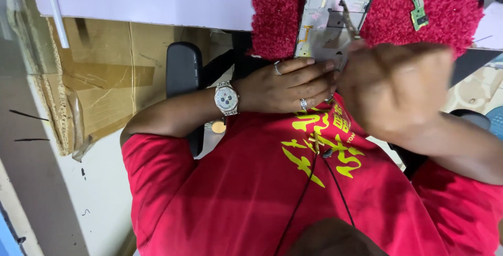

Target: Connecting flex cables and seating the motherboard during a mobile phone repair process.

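While the left hand pins the opened phone frame's lower edge with flat fingers, the blurred right hand grips tweezers. Thin, light and probably fragile, the frame seems best held by its rim.

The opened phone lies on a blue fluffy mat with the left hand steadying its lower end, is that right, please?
Not quite: the head view shows the fluffy mat is red, not blue. The opened phone does lie on it, with the left hand steadying its lower end.
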